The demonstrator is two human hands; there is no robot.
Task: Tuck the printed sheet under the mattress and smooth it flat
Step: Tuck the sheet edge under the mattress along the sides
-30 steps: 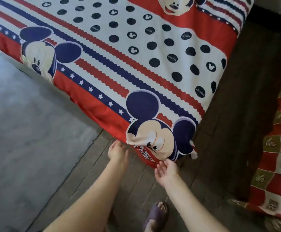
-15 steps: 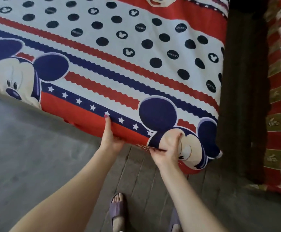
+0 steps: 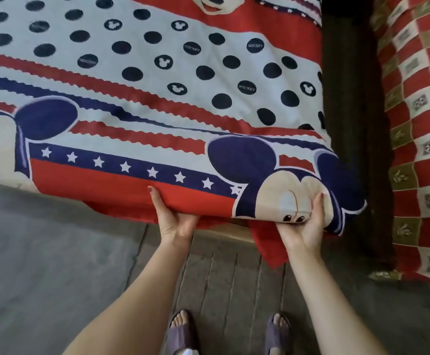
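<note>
Hands: your left hand [image 3: 174,219] and right hand [image 3: 302,226] grip the lifted mattress edge [image 3: 132,185]; below your right grip, the printed sheet [image 3: 267,242] hangs untucked.

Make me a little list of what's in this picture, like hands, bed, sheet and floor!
left hand: grips the mattress edge, thumb on the red band, fingers underneath
right hand: grips the corner over the cartoon mouse face
printed sheet: red, white and navy, dots and stars; covers the mattress top
loose flap: red cloth hanging below the corner, not tucked
mattress edge: lifted at the near corner
floor: grey
feet: purple slippers
checked cloth: red and white, on the right
</note>
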